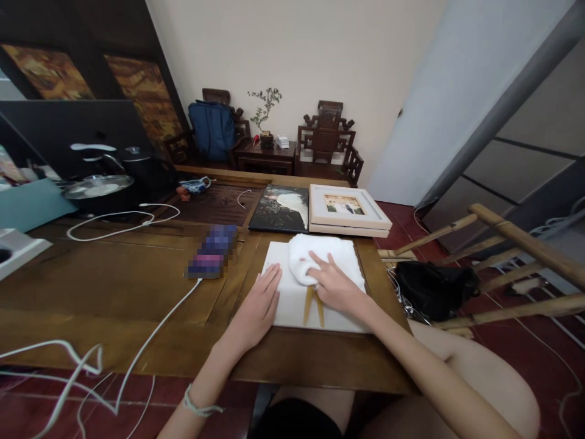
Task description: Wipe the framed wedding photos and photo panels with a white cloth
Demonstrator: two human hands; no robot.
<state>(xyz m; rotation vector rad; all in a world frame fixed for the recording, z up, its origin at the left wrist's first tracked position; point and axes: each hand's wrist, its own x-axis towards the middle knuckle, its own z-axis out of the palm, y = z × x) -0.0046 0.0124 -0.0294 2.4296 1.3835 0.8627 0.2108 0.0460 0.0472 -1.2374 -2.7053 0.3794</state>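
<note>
A flat white panel (290, 308) with a gold, two-legged shape on it lies on the wooden table in front of me. Over its upper right part is a bunched white cloth (347, 250), fluffy like a small towel. My right hand (336, 283) is on the cloth, some fingers spread over it and others bent into its fold near the left end. Part of the gold shape is hidden by the cloth and this hand. My left hand (260, 305) lies flat with fingers stretched out on the panel's left edge.
Behind the panel lie a dark picture (278, 210) with a white bird and stacked pale frames (350, 210). To the left are a phone (211, 251) on a white cable, a lidded pot (98, 192) and a kettle (141, 174). A bamboo rack (516, 244) stands at right.
</note>
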